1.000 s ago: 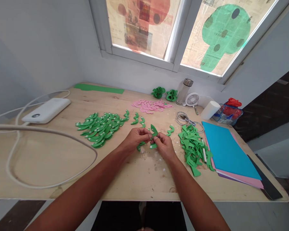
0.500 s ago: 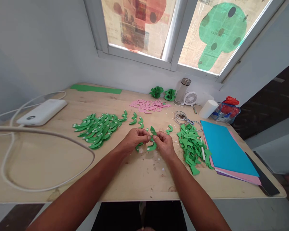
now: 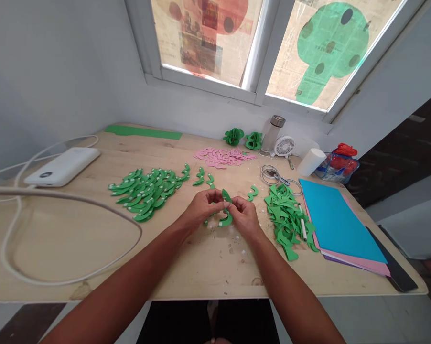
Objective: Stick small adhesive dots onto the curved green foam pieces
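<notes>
A curved green paper cutout (image 3: 226, 219) is pinched between my two hands above the table. My left hand (image 3: 205, 206) has its thumb and fingers closed at the paper's middle, meeting the right fingertips. My right hand (image 3: 244, 215) is closed on the same cutout, its pointed tip sticking up between them. Another green piece lies partly hidden under my left hand. Just beyond are small wavy green strips (image 3: 199, 177) with white squares on them. To the left spreads a pile of green curved pieces (image 3: 147, 191), also dotted with white squares.
Green paper scraps (image 3: 285, 217) and a white pen (image 3: 303, 224) lie at right, beside blue sheets (image 3: 339, 220). Behind are pink cutouts (image 3: 222, 156), tape rolls (image 3: 269, 176), a bottle (image 3: 273, 136) and a small fan (image 3: 284, 146). A power bank (image 3: 63, 167) with looping cable (image 3: 140, 231) occupies the left.
My left hand has moved slightly right, so its thumb now meets my right fingertips at the green cutout. The cutout's upper tip has shifted a little left and down.
</notes>
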The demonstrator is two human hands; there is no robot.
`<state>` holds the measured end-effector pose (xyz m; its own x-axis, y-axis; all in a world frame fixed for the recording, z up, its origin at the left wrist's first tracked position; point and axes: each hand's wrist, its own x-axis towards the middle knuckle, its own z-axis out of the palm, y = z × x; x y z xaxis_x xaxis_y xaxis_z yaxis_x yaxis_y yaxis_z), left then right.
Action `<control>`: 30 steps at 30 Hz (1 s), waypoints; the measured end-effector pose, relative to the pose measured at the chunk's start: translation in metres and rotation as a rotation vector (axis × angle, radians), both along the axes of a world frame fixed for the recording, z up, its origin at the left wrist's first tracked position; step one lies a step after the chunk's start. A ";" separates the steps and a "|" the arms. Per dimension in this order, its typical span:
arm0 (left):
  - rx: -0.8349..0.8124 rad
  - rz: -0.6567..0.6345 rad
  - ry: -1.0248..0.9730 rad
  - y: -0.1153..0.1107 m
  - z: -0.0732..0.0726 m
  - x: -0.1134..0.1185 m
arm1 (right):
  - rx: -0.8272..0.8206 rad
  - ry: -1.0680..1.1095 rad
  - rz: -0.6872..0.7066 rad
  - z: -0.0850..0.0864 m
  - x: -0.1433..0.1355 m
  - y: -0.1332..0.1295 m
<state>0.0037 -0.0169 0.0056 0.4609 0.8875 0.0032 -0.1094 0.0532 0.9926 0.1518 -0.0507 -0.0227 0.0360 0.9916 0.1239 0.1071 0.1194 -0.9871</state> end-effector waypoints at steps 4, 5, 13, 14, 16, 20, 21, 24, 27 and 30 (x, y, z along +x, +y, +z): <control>-0.043 0.034 -0.048 -0.001 -0.002 0.002 | 0.001 -0.013 0.018 -0.001 -0.001 -0.002; -0.049 0.046 -0.057 -0.001 -0.002 0.003 | 0.003 -0.016 0.021 -0.001 -0.002 -0.002; -0.073 0.079 -0.084 0.001 -0.004 0.002 | 0.017 -0.038 0.038 0.002 -0.003 -0.004; -0.080 0.083 -0.084 0.002 -0.005 0.001 | 0.016 -0.041 0.038 0.002 -0.003 -0.004; -0.097 0.087 -0.086 0.003 -0.006 0.001 | 0.006 -0.044 0.037 0.002 -0.003 -0.004; -0.146 0.088 -0.131 0.005 -0.006 0.000 | 0.001 -0.061 0.042 0.001 -0.003 -0.004; -0.160 0.091 -0.152 0.004 -0.006 0.000 | 0.007 -0.068 0.045 0.001 -0.003 -0.004; -0.180 0.098 -0.212 0.003 -0.003 0.000 | 0.021 -0.083 0.054 0.002 -0.004 -0.004; -0.175 0.086 -0.260 0.001 0.000 0.000 | 0.018 -0.083 0.067 0.004 -0.005 -0.005; -0.196 0.091 -0.290 0.001 0.001 -0.001 | -0.003 -0.072 0.077 0.006 -0.006 -0.006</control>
<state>0.0027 -0.0164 0.0064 0.3845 0.9217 -0.0521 -0.3985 0.2166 0.8912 0.1461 -0.0566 -0.0168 -0.0494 0.9915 0.1207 0.1682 0.1274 -0.9775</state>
